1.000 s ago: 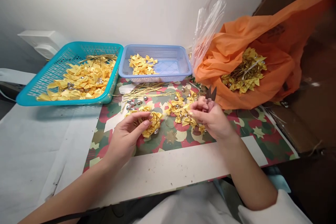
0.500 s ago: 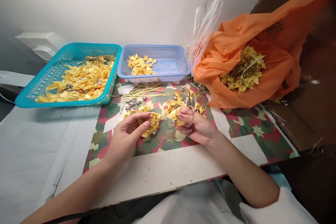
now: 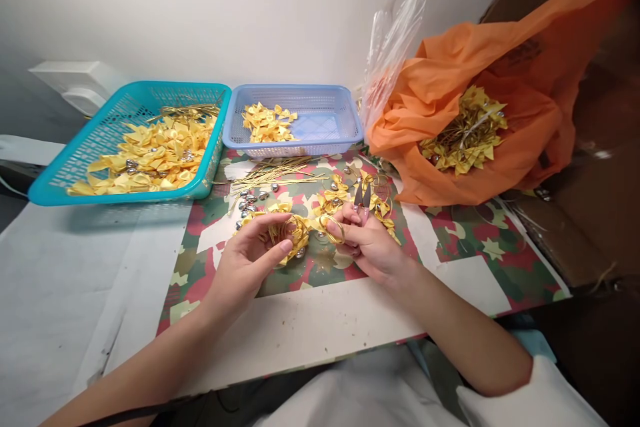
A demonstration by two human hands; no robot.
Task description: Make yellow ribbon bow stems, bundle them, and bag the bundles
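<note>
My left hand (image 3: pixel 243 260) is curled round a bunch of yellow ribbon bows (image 3: pixel 299 235) with gold wire stems and silver bells. My right hand (image 3: pixel 376 248) pinches one more ribbon bow (image 3: pixel 315 223), whose gold wire is looped by the fingertips, touching or close beside the bunch. Also in the right hand are small snips (image 3: pixel 363 196), their dark pointed blades spread and sticking up away from me. Behind that hand lie loose yellow bows (image 3: pixel 336 191) with bells and wires. Silver bells (image 3: pixel 246 204) sit beyond my left hand.
At the back left stands a teal basket (image 3: pixel 50 193) of bows and wires. Beside it is a blue basket (image 3: pixel 325 121) with some bows. Gold wires (image 3: pixel 277 175) lie in front. On the right, an orange bag (image 3: pixel 530 147) holds a bow bunch; a clear plastic bag (image 3: pixel 395 33) stands behind.
My right hand has brought its bow left, up to the bunch, and its wire loop has turned towards me. My left hand has shifted slightly right with the bunch.
</note>
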